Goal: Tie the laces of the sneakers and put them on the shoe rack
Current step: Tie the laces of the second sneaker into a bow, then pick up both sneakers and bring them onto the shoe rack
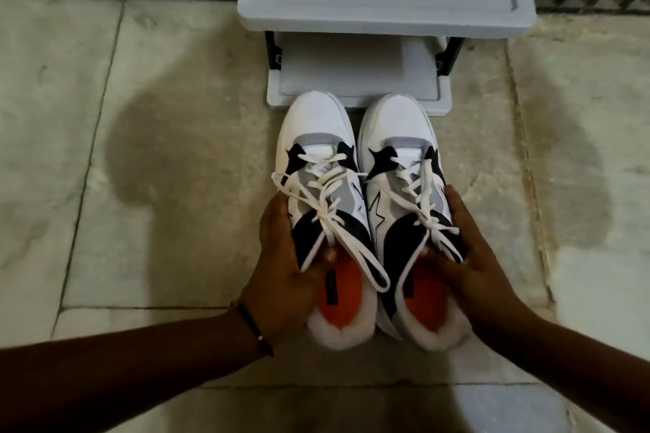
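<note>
Two white, grey and black sneakers with orange insoles sit side by side, toes pointing at the shoe rack. My left hand (285, 257) grips the left sneaker (318, 137) at its outer side, thumb over the collar. My right hand (467, 257) grips the right sneaker (395, 130) the same way, thumb inside the opening. Both pairs of white laces are tied in bows, with loops hanging loose over the tongues. The white shoe rack (387, 10) stands straight ahead, its lower shelf (358, 77) just beyond the toes.
Pale stone floor tiles surround the sneakers. A patterned dark border runs along the far wall on both sides of the rack. The rack has black side posts. A dark thread band circles my left wrist.
</note>
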Demonstrator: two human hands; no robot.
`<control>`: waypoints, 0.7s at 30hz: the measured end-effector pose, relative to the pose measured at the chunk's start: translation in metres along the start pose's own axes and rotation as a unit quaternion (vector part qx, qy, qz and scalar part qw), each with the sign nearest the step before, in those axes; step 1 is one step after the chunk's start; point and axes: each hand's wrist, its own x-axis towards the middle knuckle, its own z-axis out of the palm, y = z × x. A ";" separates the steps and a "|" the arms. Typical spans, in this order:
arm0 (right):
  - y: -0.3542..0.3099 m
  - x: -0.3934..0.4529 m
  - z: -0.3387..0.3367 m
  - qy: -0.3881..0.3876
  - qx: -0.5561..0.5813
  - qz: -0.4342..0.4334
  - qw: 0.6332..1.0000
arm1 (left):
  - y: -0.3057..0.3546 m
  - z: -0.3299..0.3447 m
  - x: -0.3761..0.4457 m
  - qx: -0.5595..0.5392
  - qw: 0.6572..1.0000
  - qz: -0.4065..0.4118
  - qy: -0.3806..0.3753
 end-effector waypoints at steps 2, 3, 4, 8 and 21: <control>0.004 0.000 0.001 0.013 -0.036 0.000 0.999 | -0.004 0.002 0.002 -0.005 1.000 0.001 0.000; 0.006 0.003 0.002 0.017 -0.068 -0.005 0.998 | -0.006 0.003 0.004 -0.001 1.000 -0.012 0.003; 0.007 0.005 0.004 0.023 -0.105 -0.016 0.994 | -0.011 0.006 0.005 0.010 1.000 -0.029 0.007; -0.003 0.010 0.015 0.057 -0.204 -0.009 0.977 | -0.003 0.011 0.006 0.041 0.994 -0.097 -0.005; -0.061 -0.021 0.017 0.100 -0.132 0.130 0.978 | 0.081 -0.011 -0.013 0.042 0.972 -0.224 0.062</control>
